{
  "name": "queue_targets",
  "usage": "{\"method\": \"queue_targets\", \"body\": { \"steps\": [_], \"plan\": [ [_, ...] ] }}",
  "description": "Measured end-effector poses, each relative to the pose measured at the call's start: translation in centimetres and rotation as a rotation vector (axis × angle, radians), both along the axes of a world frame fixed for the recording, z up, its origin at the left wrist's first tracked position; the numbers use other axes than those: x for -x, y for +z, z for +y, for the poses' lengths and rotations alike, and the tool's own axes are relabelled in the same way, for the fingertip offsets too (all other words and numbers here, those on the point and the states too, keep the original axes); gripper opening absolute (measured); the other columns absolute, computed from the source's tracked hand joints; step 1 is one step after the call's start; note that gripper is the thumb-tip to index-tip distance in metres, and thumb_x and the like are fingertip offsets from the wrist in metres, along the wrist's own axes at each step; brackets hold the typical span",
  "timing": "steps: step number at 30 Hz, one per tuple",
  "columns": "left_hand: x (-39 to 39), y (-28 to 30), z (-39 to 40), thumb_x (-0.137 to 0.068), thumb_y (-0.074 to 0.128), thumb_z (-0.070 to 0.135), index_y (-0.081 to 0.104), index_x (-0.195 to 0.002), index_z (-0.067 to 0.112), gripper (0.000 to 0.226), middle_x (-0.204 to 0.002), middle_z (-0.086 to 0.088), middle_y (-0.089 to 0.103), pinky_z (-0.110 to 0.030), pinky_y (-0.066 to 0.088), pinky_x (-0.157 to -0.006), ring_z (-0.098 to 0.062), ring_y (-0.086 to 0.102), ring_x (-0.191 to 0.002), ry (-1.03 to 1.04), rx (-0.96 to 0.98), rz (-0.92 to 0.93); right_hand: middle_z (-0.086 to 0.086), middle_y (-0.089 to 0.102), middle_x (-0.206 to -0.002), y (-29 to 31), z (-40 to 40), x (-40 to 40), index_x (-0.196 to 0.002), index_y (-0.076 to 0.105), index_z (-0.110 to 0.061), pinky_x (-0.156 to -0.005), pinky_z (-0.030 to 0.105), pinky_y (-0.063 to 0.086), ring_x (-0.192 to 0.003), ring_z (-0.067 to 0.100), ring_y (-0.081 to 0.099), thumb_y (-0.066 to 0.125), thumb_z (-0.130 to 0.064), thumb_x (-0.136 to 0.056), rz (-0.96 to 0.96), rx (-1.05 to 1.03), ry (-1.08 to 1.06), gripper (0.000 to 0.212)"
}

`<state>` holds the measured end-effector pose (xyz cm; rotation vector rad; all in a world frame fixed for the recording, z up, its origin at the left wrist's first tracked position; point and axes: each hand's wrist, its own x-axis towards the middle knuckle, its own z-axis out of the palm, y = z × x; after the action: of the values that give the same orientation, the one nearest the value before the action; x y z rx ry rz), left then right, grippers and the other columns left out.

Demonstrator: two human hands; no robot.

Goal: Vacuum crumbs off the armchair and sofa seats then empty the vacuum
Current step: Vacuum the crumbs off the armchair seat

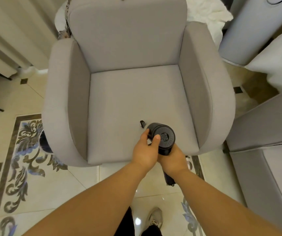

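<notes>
A grey armchair [136,92] stands in front of me, its seat cushion bare. Over the seat's front right part I hold a black handheld vacuum [165,139], its round vented rear end facing the camera. My right hand [173,160] grips its handle from below. My left hand [145,149] holds the side of the body, thumb laid on the round end. The black nozzle tip [142,124] shows just beyond the body, down at the cushion. No crumbs are plain to see.
A grey sofa [264,150] runs along the right, close to the armchair. White bedding [208,16] lies behind. A curtain [5,31] hangs at the left. The tiled floor [51,184] has a dark floral border; my shoe [154,217] is below.
</notes>
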<state>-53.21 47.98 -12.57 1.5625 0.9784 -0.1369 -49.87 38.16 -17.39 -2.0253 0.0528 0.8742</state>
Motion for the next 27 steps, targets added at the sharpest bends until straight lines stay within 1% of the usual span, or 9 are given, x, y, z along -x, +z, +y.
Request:
{"method": "queue_targets", "body": {
  "steps": [2,6,10,12,13,15,18,22,27],
  "plan": [
    [-0.6,-0.1,-0.7,-0.095,0.049,0.039,0.031,-0.147,0.026,0.057,-0.142,0.002,0.047,-0.024,0.035,-0.101,-0.018,0.047,-0.127,-0.048,0.038,0.015,-0.008,0.068,-0.097,-0.1,-1.1,-0.6,-0.115,0.055,-0.036,-0.072,0.031,0.048,-0.088,0.016,0.063,0.075,-0.022,-0.077,-0.005,0.037,-0.031,0.045],
    [-3.4,-0.2,-2.9,-0.096,0.048,0.04,0.027,-0.148,0.029,0.057,-0.145,0.001,0.045,-0.029,0.035,-0.107,-0.019,0.045,-0.13,-0.112,0.125,-0.015,-0.014,0.064,-0.083,0.5,-3.2,-2.4,-0.107,0.055,-0.033,-0.058,0.023,0.041,-0.075,0.006,0.058,0.071,-0.019,-0.081,-0.086,0.096,-0.147,0.034],
    [-5.8,0.1,-2.8,-0.095,0.049,0.04,0.027,-0.148,0.029,0.059,-0.144,-0.001,0.046,-0.034,0.036,-0.11,-0.019,0.046,-0.129,-0.139,0.128,-0.04,-0.016,0.062,-0.083,0.7,-2.7,-3.9,-0.101,0.052,-0.036,-0.058,0.019,0.038,-0.074,0.0,0.054,0.068,-0.015,-0.085,-0.122,0.066,-0.232,0.032],
    [-6.4,0.0,-1.5,-0.095,0.049,0.041,0.027,-0.148,0.029,0.059,-0.144,-0.002,0.046,-0.034,0.036,-0.11,-0.019,0.046,-0.129,-0.137,0.109,-0.04,-0.013,0.063,-0.084,0.6,-1.2,-4.5,-0.097,0.052,-0.038,-0.06,0.02,0.041,-0.076,0.004,0.057,0.067,-0.015,-0.086,-0.105,0.055,-0.234,0.029],
    [-6.6,-0.1,-0.7,-0.095,0.048,0.04,0.027,-0.148,0.028,0.058,-0.145,-0.002,0.045,-0.033,0.035,-0.11,-0.019,0.045,-0.13,-0.13,0.098,-0.036,-0.011,0.065,-0.085,0.5,-0.4,-4.7,-0.097,0.054,-0.038,-0.063,0.024,0.044,-0.079,0.009,0.06,0.067,-0.017,-0.086,-0.091,0.056,-0.222,0.027],
    [-6.7,-0.5,1.0,-0.095,0.049,0.039,0.028,-0.148,0.027,0.057,-0.146,0.0,0.044,-0.03,0.034,-0.109,-0.019,0.044,-0.131,-0.127,0.088,-0.025,-0.006,0.068,-0.09,0.2,1.2,-4.7,-0.104,0.059,-0.033,-0.073,0.034,0.051,-0.085,0.018,0.063,0.067,-0.018,-0.084,-0.062,0.069,-0.202,0.027],
    [-6.3,-0.9,2.9,-0.094,0.05,0.039,0.031,-0.147,0.028,0.057,-0.146,0.001,0.043,-0.027,0.034,-0.107,-0.017,0.044,-0.131,-0.149,0.102,-0.019,-0.004,0.069,-0.092,-0.2,2.7,-4.2,-0.11,0.059,-0.03,-0.08,0.04,0.054,-0.087,0.02,0.064,0.068,-0.016,-0.081,-0.026,0.074,-0.216,0.033],
    [-6.6,-0.6,4.0,-0.095,0.05,0.039,0.03,-0.147,0.029,0.056,-0.147,0.003,0.042,-0.023,0.032,-0.102,-0.016,0.042,-0.132,-0.16,0.151,-0.015,-0.007,0.068,-0.088,0.7,3.3,-4.6,-0.11,0.057,-0.031,-0.07,0.034,0.05,-0.081,0.016,0.063,0.07,-0.021,-0.079,-0.048,0.119,-0.203,0.035],
    [-8.6,-0.4,3.6,-0.095,0.05,0.037,0.03,-0.147,0.026,0.057,-0.147,0.0,0.041,-0.028,0.031,-0.107,-0.018,0.04,-0.134,-0.248,0.193,-0.016,-0.007,0.066,-0.084,1.3,2.3,-5.9,-0.108,0.055,-0.029,-0.063,0.031,0.045,-0.077,0.016,0.061,0.072,-0.016,-0.08,-0.075,0.151,-0.256,0.035]
  ]
}}
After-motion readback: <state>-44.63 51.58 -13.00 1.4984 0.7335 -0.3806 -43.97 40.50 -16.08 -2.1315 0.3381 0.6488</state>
